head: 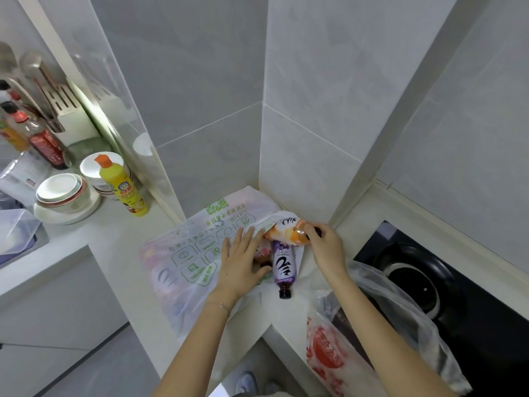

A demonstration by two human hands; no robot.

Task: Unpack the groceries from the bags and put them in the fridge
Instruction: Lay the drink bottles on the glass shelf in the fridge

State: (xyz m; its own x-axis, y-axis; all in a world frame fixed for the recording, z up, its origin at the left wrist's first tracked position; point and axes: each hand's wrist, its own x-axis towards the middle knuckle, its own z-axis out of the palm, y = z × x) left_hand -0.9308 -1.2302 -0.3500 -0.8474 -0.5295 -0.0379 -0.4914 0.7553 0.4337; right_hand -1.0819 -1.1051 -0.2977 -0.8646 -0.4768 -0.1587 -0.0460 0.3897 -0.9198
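Observation:
A white plastic bag with green print (186, 253) lies on the pale counter (120, 233) in the corner, with more bottles showing through it. My left hand (243, 262) lies flat with straight fingers on the bag's opening, over a dark-capped bottle (263, 257) that is mostly hidden. My right hand (325, 247) grips the cap end of an orange-labelled bottle (286, 229), held just above the bag's mouth. A purple-labelled bottle (283, 267) lies on the counter between my hands, its cap pointing toward me.
A second thin bag with red print (329, 356) sits at the right, beside a black gas hob (423, 282). On the left counter stand a yellow squeeze bottle (123, 187), stacked bowls (64, 193), sauce bottles (45, 141) and a utensil rack (68, 110). Tiled walls close the corner.

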